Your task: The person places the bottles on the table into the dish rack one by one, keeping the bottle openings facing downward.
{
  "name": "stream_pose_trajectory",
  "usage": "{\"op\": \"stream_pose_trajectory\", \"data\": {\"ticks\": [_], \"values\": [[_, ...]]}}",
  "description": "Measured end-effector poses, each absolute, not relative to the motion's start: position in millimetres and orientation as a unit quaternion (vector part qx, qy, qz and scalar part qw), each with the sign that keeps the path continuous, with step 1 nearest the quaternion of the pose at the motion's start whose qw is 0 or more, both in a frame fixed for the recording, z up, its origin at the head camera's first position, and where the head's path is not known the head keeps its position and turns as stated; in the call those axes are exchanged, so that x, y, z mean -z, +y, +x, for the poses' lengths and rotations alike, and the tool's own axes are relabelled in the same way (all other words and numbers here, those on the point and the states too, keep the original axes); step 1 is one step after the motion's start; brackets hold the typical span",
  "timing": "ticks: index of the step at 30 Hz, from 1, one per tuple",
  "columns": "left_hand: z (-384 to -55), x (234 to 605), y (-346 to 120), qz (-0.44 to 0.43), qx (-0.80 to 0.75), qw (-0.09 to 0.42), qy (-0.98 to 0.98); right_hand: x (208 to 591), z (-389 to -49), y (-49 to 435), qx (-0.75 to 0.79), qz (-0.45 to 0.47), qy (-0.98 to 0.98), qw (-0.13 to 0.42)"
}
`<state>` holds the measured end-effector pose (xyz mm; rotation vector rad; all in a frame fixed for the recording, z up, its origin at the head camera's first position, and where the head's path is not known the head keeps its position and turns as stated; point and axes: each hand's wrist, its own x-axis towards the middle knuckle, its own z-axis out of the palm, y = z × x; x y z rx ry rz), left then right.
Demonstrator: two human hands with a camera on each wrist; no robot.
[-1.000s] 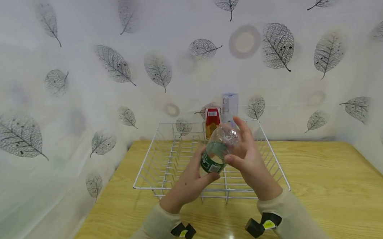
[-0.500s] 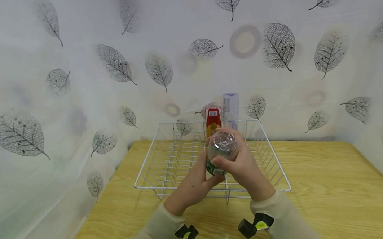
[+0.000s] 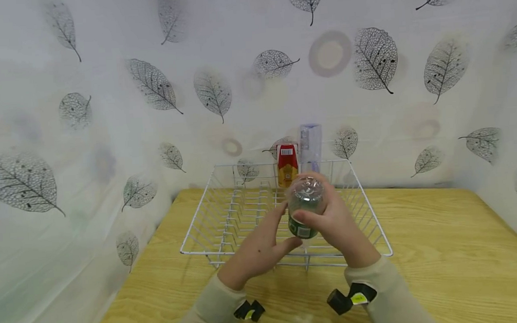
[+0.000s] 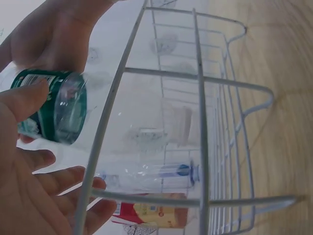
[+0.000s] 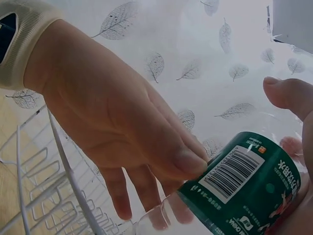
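Note:
My right hand (image 3: pixel 331 216) grips a clear plastic water bottle (image 3: pixel 306 205) with a green label, its base turned up, above the white wire basket (image 3: pixel 199 211). The thumb and fingers lie around its upper part. My left hand (image 3: pixel 258 249) is beside the bottle's lower part with fingers extended and spread. In the right wrist view, the left thumb (image 5: pixel 188 164) reaches the edge of the barcode label (image 5: pixel 232 174). Seen from the left wrist, the left fingers (image 4: pixel 63 178) stand apart from the bottle (image 4: pixel 54 105). The bottle's neck is mostly out of sight.
At the back of the basket stand a red and yellow carton (image 3: pixel 287 165) and a tall clear bottle (image 3: pixel 311 146). The basket sits on a wooden table (image 3: pixel 438 240). A leaf-patterned white sheet (image 3: pixel 243 30) hangs behind and at both sides.
The bottle has tipped so its base faces up toward the head camera, and it has shifted slightly right. The right hand has closed around it; the left fingers have loosened from it.

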<state>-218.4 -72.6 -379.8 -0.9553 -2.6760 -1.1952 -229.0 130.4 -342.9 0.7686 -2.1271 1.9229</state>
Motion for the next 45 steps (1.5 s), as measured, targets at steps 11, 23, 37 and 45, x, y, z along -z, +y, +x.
{"op": "stream_pose_trajectory", "data": {"ticks": [11, 23, 37, 45], "values": [[-225.4, 366.1, -102.9, -0.253, 0.381, 0.047, -0.888, 337.0, -234.8, 148.3, -0.664, 0.222, -0.711, 0.065], [-238.7, 367.7, -164.7, -0.194, 0.342, 0.063, -0.917, 336.5, -239.9, 160.2, -0.689, 0.222, -0.688, 0.060], [-256.6, 381.8, -225.9, -0.119, 0.360, 0.044, -0.924, 336.0, -244.4, 171.2, -0.716, 0.226, -0.657, 0.072], [-259.2, 386.4, -240.8, -0.098, 0.357, 0.039, -0.928, 337.1, -244.6, 175.2, -0.700, 0.225, -0.672, 0.085]]}}
